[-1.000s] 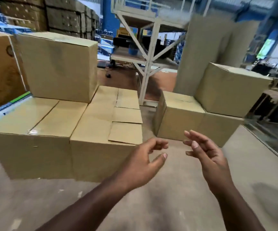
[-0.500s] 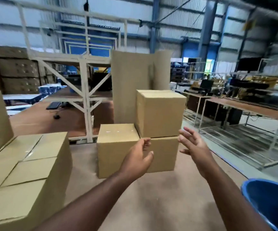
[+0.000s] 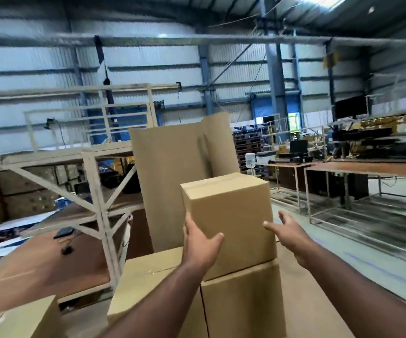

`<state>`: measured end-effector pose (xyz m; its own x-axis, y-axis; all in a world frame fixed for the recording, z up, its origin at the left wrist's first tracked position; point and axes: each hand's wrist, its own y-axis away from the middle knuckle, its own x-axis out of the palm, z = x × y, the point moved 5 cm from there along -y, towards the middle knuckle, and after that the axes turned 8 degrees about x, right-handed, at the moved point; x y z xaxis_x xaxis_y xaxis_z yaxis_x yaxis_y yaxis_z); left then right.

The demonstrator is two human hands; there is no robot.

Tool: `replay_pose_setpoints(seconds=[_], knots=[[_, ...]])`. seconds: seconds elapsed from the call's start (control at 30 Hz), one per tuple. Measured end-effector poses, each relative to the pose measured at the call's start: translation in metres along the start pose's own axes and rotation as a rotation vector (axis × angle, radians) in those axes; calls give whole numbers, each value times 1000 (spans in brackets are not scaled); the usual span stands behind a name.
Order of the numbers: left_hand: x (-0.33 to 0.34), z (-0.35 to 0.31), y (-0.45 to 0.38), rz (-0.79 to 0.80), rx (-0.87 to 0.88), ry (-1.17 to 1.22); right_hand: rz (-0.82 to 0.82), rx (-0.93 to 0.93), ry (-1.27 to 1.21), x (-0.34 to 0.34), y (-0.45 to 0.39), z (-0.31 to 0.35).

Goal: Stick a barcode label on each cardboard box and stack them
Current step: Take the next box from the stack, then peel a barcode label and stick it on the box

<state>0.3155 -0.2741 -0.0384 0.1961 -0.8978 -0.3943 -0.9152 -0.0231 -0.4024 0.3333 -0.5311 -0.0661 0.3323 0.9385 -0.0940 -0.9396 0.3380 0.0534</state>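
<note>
A closed cardboard box (image 3: 231, 215) is seen at the centre, stacked on top of a lower cardboard box (image 3: 243, 301) whose right side it sits over. A second low box (image 3: 148, 289) is set directly beside the lower one on its left, the two touching along a vertical seam. No barcode label can be made out on any face that is shown.

The left hand (image 3: 200, 245) is laid against the upper box's near left edge, with the fingers spread and straight and the thumb angled out across the front face. The right hand (image 3: 288, 234) is held just beside the box's right edge, fingers extended and relaxed; whether it touches the cardboard cannot be told. Nothing is gripped by either hand.

Behind the stack a tall sheet of cardboard (image 3: 172, 181) is stood upright. To the left a cream metal platform frame (image 3: 99, 191) with railings and diagonal braces is seen, and a corner of another cardboard box (image 3: 26, 320) is cut off at the lower left. To the right, a long tabletop (image 3: 367, 168) on thin metal legs is shown, with cluttered equipment behind it. The background is blurred by motion.
</note>
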Motion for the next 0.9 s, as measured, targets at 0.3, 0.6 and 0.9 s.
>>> replay_pose_setpoints(seconds=[0.3, 0.6, 0.9], knots=[[1, 28, -13, 19, -109, 353, -147, -92, -93, 23, -13, -32], [-119, 8, 162, -112, -161, 390, -68, -370, -494, 33, 216, -67], [-186, 36, 368, -269, -491, 317, -119, -198, -546, 58, 421, -195]])
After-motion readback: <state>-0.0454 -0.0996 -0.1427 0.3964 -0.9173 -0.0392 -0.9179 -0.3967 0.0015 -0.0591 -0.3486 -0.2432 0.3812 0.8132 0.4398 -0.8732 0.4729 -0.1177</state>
